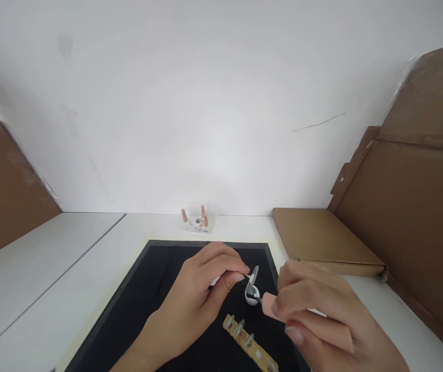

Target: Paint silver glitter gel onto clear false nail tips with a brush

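Note:
My left hand (pixel 205 294) is closed in a pinch, with a thin piece between thumb and forefinger. A clear greyish false nail (pixel 254 274) shows right at its fingertips. Below it sits a small round white pot (pixel 251 301) with grey in it, close to the nail. My right hand (pixel 322 310) is closed around a nail polish brush with a pink cap (pixel 271 307). The brush's dark tip points left and is over or at the pot. A yellowish strip (pixel 244 345) bearing several clear false nails lies slanted in front of the hands.
A black mat (pixel 155 258) lies on the white table (pixel 89 258). At the back, a clear holder (pixel 208 230) carries nail polish bottles with pink caps (pixel 184 215). A flat cardboard box (pixel 322 235) lies at right. Cardboard panels (pixel 426 206) stand at both sides, a white wall behind.

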Demonstrator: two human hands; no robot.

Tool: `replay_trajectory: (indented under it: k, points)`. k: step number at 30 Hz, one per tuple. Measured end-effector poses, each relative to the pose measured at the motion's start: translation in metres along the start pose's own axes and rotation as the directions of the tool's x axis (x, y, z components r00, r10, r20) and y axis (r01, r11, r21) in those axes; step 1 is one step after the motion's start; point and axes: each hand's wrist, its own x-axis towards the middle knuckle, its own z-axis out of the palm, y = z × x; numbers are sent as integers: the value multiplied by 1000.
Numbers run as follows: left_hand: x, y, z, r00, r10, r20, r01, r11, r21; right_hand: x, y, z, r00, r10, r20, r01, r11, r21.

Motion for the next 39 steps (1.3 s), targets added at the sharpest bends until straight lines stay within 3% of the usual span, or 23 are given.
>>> replay_trajectory:
  k: [8,12,18,24,28,35,39]
  points:
    - [-4,2,0,999,39,5,-39,999,7,5,6,-3,990,-93,-103,85,993,-81]
    - [-5,2,-2,1000,30,2,-30,999,17,2,4,-2,980,-52,-193,37,996,-80]
    - [-1,2,-1,1000,8,-1,-8,1000,6,3,-3,0,999,-40,-13,40,999,-12]
    - [-4,5,-2,1000,19,3,-19,1000,7,6,4,-1,992,-67,-105,59,995,-80]
    - [-5,6,-4,1000,12,-2,-12,1000,19,4,6,-1,970,-63,-234,48,997,-68]
    - [1,7,-3,1000,27,-4,-27,1000,12,2,-4,2,996,-24,-91,20,999,-39]
    - [-4,5,-2,1000,26,6,-26,1000,9,4,3,2,985,-49,-167,43,998,-45]
